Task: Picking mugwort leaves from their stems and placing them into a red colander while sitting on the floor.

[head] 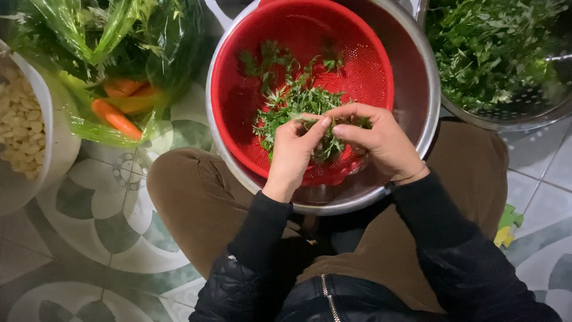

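Note:
A red plastic colander (363,65) sits inside a steel bowl (420,89) between my knees. A small pile of green leafy herbs (286,101) lies in the colander. My left hand (292,152) and my right hand (375,140) meet over the colander's near side, fingertips pinched together on a sprig of the herbs (326,146). Both forearms wear dark sleeves.
A steel colander (524,110) full of leafy greens stands at the top right. At the top left lies a clear plastic bag (101,128) with carrots (116,118) and greens. A white bowl (56,140) of pale pieces sits at the left. Patterned floor tiles lie around.

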